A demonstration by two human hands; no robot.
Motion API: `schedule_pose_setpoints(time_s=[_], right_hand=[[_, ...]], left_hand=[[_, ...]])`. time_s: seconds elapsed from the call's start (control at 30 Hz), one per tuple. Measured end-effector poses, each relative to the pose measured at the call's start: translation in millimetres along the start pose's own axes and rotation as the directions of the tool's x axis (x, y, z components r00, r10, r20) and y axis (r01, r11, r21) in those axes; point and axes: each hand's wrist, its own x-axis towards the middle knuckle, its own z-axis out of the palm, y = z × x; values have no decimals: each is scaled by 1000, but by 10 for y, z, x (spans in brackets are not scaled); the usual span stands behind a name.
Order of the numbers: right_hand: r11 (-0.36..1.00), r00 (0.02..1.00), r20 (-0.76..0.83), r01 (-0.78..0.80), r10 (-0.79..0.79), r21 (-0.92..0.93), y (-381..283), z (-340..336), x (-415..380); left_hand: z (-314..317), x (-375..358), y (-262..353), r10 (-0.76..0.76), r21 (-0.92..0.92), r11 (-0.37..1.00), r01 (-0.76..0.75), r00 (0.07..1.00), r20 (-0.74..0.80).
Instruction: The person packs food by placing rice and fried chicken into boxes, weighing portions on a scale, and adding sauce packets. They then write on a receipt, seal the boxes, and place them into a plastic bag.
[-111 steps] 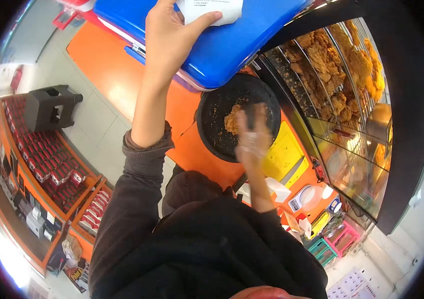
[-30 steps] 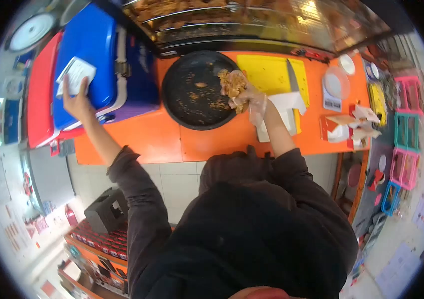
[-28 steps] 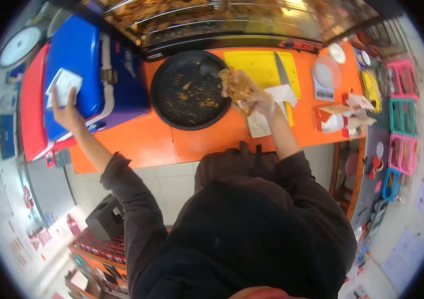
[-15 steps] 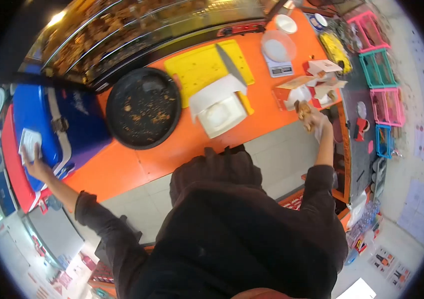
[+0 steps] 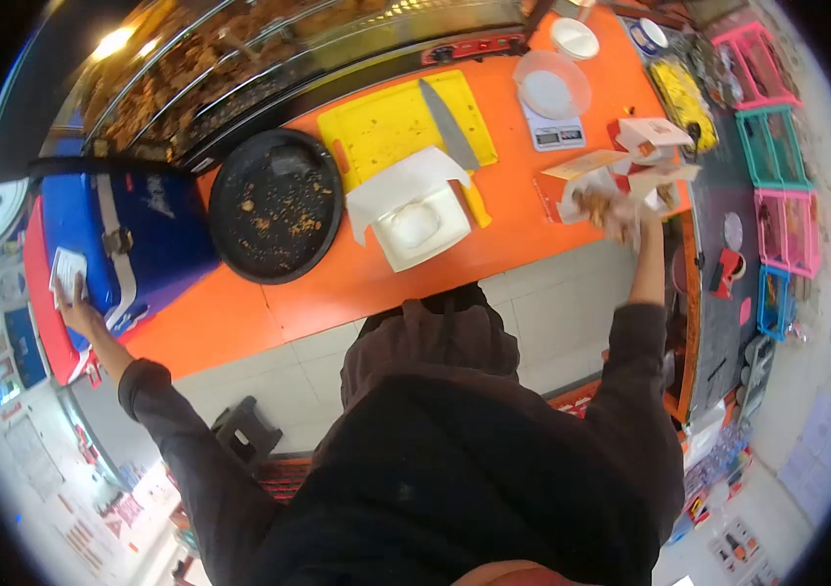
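Note:
My right hand (image 5: 627, 217), in a clear plastic glove, is closed around a browned piece of fried chicken (image 5: 592, 205) at the opening of a red and white takeaway box (image 5: 554, 195). The piece's lower part is hidden by the fingers and blurred. A second red and white box (image 5: 652, 137) stands close behind, with brown food in it. Far to the left, my left hand (image 5: 78, 311) has its fingers on a white printed card (image 5: 68, 269) beside the blue cooler bag (image 5: 166, 220). An open white box (image 5: 420, 244) with a round white item inside stands at the middle.
A black round pan (image 5: 277, 249) with crumbs is left of the white box. On the yellow cutting board (image 5: 376, 132) rests a large knife (image 5: 447, 125), blade uncovered. A kitchen scale (image 5: 559, 135) with a clear bowl stands behind the boxes. A heated display case (image 5: 288, 59) lines the back.
My right hand has moved the chicken up and left, from in front of the counter edge to the box opening. The left hand stays with the card; the view has shifted slightly.

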Motion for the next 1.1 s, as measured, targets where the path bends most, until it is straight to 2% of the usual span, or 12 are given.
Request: schedule_pose_setpoints(time_s=[0.13,0.23,0.3,0.4,0.47,0.53,0.63,0.73,0.8,0.9,1.03,1.1], right_hand=[[611,661,173,518,-730,598,-1371,146,-628],[513,746,123,319,-655,797,-2551,97,-1211],[566,369,-682,820,-631,-80,-3030,526,-733],[624,97,-904,753,-417,-207,-3392,885,-444],[-183,844,-536,522,-34,833,-3725,644,-1163],[189,701,-709,687,80,701,-3771,904,-868],[132,853,-512,522,-98,843,-3652,1158,-382],[548,382,-924,767,30,335,-3677,1245,-239],[655,755,-640,413,143,633,-3751,1048,-381],[898,824,-556,322,-110,299,-4387,335,-1532],[267,84,-681,949,-728,-169,-5503,438,-1448],[326,168,-623,934,-764,-148,-6296,661,-1049]], left_hand=[[47,-64,57,-12,-62,998,10,999,-34],[29,-48,3,10,-129,992,-17,999,-52],[3,-34,-61,38,-149,988,-44,998,-47],[47,-97,29,77,-187,978,-89,995,-69],[55,-136,83,45,-222,973,-65,995,-92],[69,-137,57,48,-293,953,-79,993,-111],[121,-211,205,65,-319,942,-101,990,-123],[143,-249,295,57,-330,939,-95,991,-124],[145,-273,329,40,-329,941,-77,992,-118],[146,-268,367,27,-319,946,-63,993,-117],[139,-222,251,17,-427,903,-52,996,-86],[147,-234,304,19,-427,903,-54,996,-85]])
